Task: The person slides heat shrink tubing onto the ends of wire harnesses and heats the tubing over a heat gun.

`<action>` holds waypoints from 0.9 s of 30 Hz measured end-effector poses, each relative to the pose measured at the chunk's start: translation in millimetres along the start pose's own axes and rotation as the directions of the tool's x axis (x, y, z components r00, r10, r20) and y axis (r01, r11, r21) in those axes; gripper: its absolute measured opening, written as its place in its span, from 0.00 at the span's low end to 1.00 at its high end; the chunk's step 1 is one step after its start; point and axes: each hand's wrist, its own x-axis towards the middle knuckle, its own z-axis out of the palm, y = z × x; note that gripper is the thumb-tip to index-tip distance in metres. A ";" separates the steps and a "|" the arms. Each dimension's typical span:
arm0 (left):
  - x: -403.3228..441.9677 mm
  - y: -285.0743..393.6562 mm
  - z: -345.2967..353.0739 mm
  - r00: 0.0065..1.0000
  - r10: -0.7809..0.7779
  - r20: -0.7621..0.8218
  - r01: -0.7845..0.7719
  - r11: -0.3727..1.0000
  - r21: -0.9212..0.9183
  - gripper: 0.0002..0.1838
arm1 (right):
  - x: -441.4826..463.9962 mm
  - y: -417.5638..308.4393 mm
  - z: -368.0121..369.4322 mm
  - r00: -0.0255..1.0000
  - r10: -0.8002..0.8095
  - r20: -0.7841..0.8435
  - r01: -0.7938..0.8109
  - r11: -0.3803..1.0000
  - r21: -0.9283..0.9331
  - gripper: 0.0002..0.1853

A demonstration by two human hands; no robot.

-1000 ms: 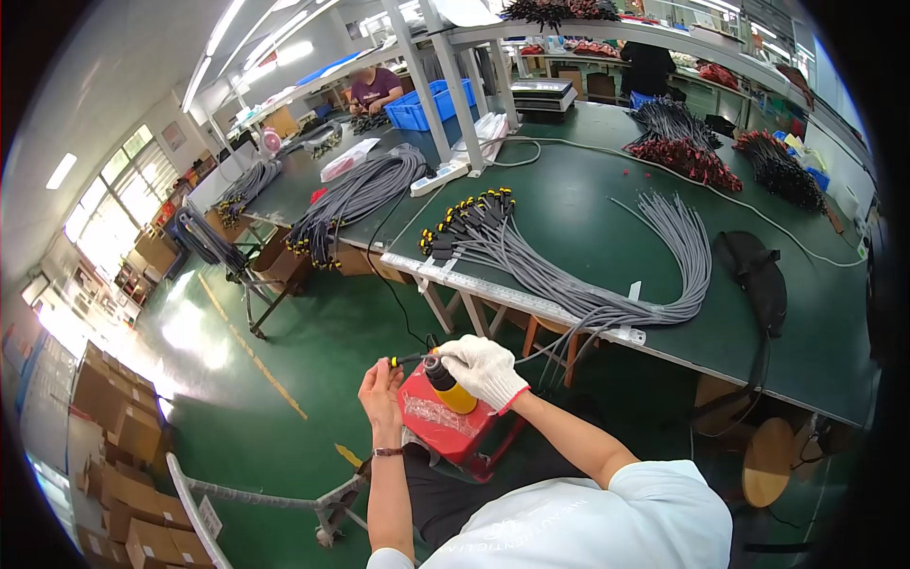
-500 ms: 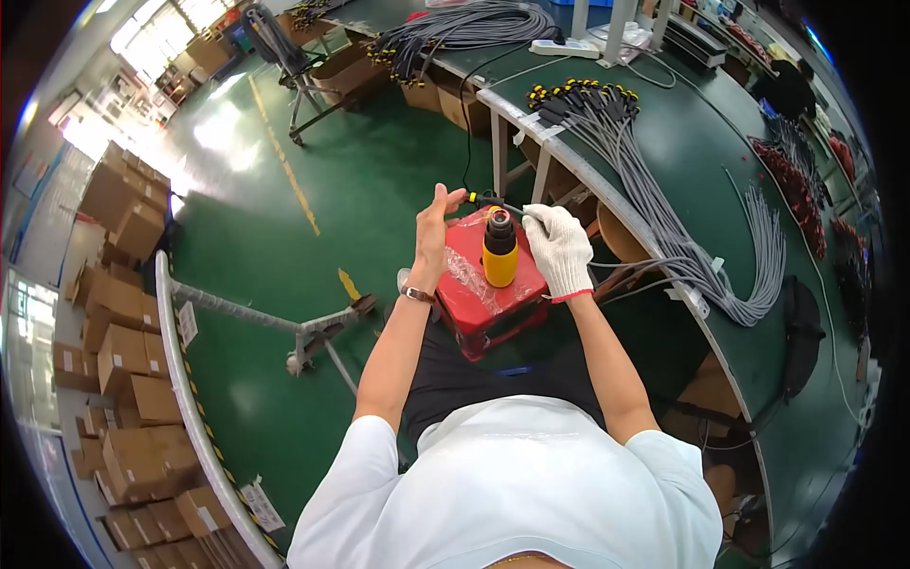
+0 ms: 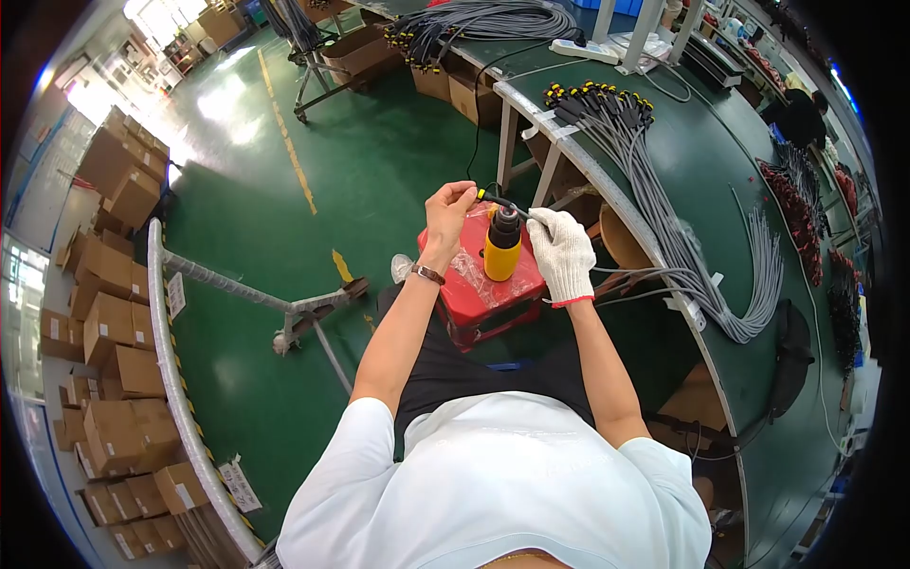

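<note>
Two hands are at work over the red stool (image 3: 474,308), and one grey cable (image 3: 616,271) runs into them! The left hand (image 3: 447,218), bare and with a watch (image 3: 428,274) at the wrist, has its grip drawn together on the tip of a yellow-and-black connector (image 3: 483,195), thumb and fingertips pinching the yellow end. Across from it comes the right hand (image 3: 563,251) in a white knitted glove with a red hem, its grip clamped on the cable behind the connector's dark body.

Look at the line of it! The long axis lies crosswise, sloping gently from the left hand toward the right, with the yellow tip pointing left and slightly away from the wearer. That leaves the connector between the two grips: tip at the left fingertips, dark body spanning the gap, cable passing into the glove and emerging on its far side toward the bench (image 3: 692,152).

Just below, a yellow heat gun (image 3: 501,258) stands upright on the stool, black nozzle to the ceiling! The held length crosses right by the nozzle's mouth; whether it touches, I cannot tell. Clear plastic film (image 3: 464,270) lies crumpled beside the gun. Over on the bench, a fat bundle of grey cables (image 3: 654,204) curves along the edge, yellow-and-black heads fanned out at one end.
</note>
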 end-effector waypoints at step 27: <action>-24.0 32.1 5.8 0.972 0.235 -0.012 -0.232 0.963 0.136 0.08 | 22.2 -15.1 -34.6 0.791 0.411 0.453 -0.527 0.834 0.163 0.17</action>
